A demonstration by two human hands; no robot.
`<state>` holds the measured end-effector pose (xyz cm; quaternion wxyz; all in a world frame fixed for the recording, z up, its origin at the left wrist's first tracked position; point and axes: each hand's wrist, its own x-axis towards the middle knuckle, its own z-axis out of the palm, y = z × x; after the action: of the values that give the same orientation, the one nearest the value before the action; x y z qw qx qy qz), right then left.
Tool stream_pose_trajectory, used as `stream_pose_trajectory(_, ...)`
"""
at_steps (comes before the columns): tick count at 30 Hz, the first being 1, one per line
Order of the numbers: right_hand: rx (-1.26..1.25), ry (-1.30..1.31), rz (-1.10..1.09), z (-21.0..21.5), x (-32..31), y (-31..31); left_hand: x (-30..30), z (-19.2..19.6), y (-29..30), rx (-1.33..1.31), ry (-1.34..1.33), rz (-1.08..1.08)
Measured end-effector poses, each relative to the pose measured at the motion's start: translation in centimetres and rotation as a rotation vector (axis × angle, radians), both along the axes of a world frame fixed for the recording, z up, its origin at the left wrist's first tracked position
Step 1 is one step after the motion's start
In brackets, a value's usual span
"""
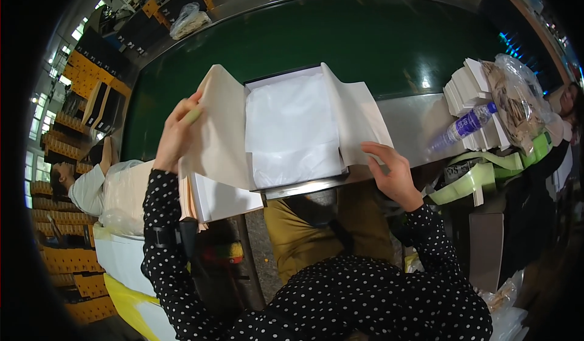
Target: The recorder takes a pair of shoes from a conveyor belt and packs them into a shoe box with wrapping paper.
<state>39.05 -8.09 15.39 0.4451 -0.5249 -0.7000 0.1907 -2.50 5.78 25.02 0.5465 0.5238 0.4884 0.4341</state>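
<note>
Fingers of left hand (176, 131) clamped on left beige flap (219, 128); those of right hand (395, 174) apart at right flap (359, 113), seemingly holding box (289, 78) open. Box at tabletop's (395, 43) near edge, probably for reach.

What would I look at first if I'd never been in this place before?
Probably the box in the middle, with bright white paper inside and a beige sheet standing up on each side. The left hand grips the left sheet, while the right hand is by the right sheet. Then you'd notice the big green surface behind.
</note>
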Motion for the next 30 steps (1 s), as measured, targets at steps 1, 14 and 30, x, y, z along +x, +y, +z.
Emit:
stream_pose_trajectory(1, -0.013, -0.005, -0.001, 0.1, -0.1, -0.1, 3.2, 0.5, -0.2, 0.011, -0.018, -0.037)
stream_pose_trajectory(14, -0.147, 0.099, -0.084, -0.6, 1.5, -2.2, 14.1, -11.9, -3.4, 0.231, 0.216, 0.093)
stream_pose_trajectory(30, -0.351, 0.494, -0.229, -7.0, 4.4, -6.0, 17.7, -11.8, -0.9, 0.45, 0.967, -0.268)
